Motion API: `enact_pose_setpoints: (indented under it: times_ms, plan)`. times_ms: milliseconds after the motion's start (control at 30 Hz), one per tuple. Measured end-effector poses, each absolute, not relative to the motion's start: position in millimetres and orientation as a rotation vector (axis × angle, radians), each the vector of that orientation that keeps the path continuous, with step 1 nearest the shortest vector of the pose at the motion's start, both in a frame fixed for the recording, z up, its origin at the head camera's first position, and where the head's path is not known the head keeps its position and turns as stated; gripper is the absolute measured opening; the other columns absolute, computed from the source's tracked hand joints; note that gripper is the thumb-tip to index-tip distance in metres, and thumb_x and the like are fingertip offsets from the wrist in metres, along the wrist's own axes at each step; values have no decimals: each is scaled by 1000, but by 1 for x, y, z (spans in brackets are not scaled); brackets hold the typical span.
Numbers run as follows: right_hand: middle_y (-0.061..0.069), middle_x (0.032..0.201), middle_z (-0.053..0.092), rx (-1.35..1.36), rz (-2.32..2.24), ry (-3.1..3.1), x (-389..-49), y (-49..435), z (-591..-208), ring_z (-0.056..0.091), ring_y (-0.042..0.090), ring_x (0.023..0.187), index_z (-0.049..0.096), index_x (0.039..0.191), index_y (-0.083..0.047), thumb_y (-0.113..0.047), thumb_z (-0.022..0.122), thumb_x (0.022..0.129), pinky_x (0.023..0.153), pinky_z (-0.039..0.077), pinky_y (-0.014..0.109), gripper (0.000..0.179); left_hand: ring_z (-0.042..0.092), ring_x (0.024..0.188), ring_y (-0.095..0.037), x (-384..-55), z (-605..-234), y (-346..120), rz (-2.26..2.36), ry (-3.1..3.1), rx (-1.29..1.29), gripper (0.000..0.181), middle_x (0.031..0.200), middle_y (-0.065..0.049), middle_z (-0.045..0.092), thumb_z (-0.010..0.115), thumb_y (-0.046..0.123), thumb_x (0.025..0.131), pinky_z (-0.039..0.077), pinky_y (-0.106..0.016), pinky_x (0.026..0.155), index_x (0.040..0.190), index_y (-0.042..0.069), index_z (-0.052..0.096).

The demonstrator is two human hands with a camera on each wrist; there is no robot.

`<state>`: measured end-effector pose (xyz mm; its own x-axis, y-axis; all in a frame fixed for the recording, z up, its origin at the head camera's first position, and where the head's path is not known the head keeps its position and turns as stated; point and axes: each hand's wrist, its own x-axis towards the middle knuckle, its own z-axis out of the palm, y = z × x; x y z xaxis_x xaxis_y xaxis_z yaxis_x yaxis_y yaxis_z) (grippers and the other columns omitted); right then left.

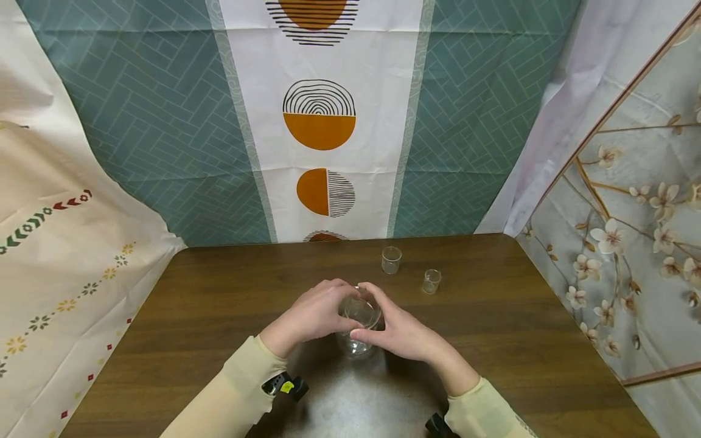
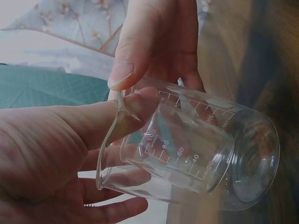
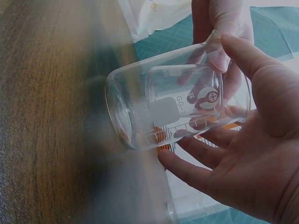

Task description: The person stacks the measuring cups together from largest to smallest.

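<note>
Glass is nesting in glass: the small beaker (image 2: 189, 156) is hanging inside the large beaker (image 2: 256, 161), over the table (image 1: 493, 340); the left hand (image 1: 320, 311) is apparently pinching the inner rim, suspending it off the bottom, while the right hand (image 1: 404, 331) is curling round the outer rim, likely steadying it

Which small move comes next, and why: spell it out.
Probably ease the small beaker down until it meets the base of the large beaker. Both wrist views show it nested inside with a gap beneath it, and the left hand and right hand curve round the top, so a slow lowering looks sensible.
</note>
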<state>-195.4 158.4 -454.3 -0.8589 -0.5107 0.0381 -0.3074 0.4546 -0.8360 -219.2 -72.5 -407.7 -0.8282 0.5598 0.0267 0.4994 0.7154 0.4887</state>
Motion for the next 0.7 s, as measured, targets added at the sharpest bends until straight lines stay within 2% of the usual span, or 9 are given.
enact_pose_setpoints:
  times_ms: [167, 400, 700]
  plan:
    - [3, 162, 49, -724, -1372, 2480, -195, 158, -454, 63, 29, 124, 30, 169, -27, -46, 81, 102, 100, 54, 52, 87, 61, 130, -34, -219, -408, -72, 751, 2772, 845, 50, 136, -8, 70, 96, 32, 87, 52, -58, 105, 131, 14, 79]
    - [4, 158, 52, -716, -1371, 2486, -195, 159, -455, 64, 23, 118, 31, 168, -32, -48, 81, 101, 99, 54, 52, 85, 60, 133, -34, -219, -407, -72, 747, 2755, 830, 49, 139, -8, 70, 95, 33, 88, 52, -57, 107, 131, 16, 80]
    - [3, 161, 51, -713, -1373, 2479, -196, 158, -455, 59, 22, 132, 31, 168, -33, -47, 82, 101, 102, 53, 50, 85, 61, 131, -34, -219, -405, -72, 731, 2750, 819, 48, 138, -9, 71, 94, 34, 88, 53, -58, 105, 130, 14, 80]
